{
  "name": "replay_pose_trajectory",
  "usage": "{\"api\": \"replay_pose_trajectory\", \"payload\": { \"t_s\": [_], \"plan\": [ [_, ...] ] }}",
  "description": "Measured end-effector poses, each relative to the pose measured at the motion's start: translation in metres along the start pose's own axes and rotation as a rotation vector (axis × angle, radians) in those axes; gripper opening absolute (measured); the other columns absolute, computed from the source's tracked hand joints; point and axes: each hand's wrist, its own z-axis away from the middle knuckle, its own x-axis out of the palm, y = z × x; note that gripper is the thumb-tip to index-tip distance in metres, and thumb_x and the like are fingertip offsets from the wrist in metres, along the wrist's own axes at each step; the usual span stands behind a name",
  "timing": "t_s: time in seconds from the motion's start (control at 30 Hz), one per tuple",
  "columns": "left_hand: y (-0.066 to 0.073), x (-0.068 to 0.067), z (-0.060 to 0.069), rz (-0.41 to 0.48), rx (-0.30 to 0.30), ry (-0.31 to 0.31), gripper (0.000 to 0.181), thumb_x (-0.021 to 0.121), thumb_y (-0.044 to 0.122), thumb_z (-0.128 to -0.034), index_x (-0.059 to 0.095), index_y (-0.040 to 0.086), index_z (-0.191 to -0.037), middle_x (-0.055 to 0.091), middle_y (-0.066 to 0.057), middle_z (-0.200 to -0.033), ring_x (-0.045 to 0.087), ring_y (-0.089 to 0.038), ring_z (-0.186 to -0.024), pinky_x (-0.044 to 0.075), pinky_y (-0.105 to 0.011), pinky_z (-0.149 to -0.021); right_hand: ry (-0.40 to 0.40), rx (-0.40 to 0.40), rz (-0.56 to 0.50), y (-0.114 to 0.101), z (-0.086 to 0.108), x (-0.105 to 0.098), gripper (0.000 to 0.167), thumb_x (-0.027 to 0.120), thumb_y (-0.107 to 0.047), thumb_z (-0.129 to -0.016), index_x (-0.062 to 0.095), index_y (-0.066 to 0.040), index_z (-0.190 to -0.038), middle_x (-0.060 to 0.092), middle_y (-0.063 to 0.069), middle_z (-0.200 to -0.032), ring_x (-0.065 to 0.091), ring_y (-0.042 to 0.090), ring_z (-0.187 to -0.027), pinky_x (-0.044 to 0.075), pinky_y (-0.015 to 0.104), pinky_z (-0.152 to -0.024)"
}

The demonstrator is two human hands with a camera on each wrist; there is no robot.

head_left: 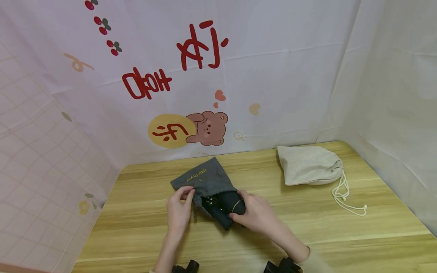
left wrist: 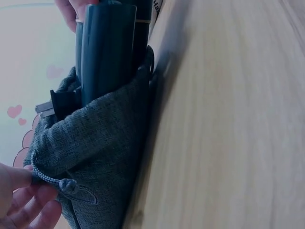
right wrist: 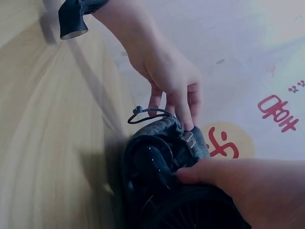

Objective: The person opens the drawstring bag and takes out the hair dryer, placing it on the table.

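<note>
A dark grey drawstring pouch (head_left: 201,178), printed with "Hair Dryer", lies on the table with its mouth toward me. Partly inside it is a dark, glossy hair dryer (head_left: 222,218), whose handle (left wrist: 107,52) sticks out of the mouth in the left wrist view. My left hand (head_left: 179,208) pinches the pouch's rim beside the drawstring (left wrist: 66,183). On the other side my right hand (head_left: 257,213) grips the dryer's round body, its thumb across it. A plug with flat metal prongs (right wrist: 189,140) shows at the opening. The dryer's inner end is hidden by cloth.
A beige cloth drawstring bag (head_left: 308,167) lies at the back right, its white cords (head_left: 345,197) trailing over the wooden table (head_left: 136,220). Printed white cloth (head_left: 273,83) hangs behind and at the sides. Dark camera mounts (head_left: 186,267) sit on both wrists.
</note>
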Motion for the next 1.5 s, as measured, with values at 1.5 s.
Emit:
{"api": "replay_pose_trajectory", "payload": {
  "t_s": [1.5],
  "plan": [
    [-0.010,-0.020,0.009,-0.133,-0.040,-0.237,0.012,0.077,0.013,-0.0948,0.080,0.004,-0.102,0.081,-0.009,-0.090,0.072,-0.012,-0.074,0.055,-0.021,-0.067,0.022,0.055,0.013,0.000,-0.005,0.013,0.074,0.090,-0.049,-0.075,0.068,-0.007,-0.131,0.079,0.008,-0.097,0.071,0.022,-0.081,0.055,0.039,-0.070]
  ]
}}
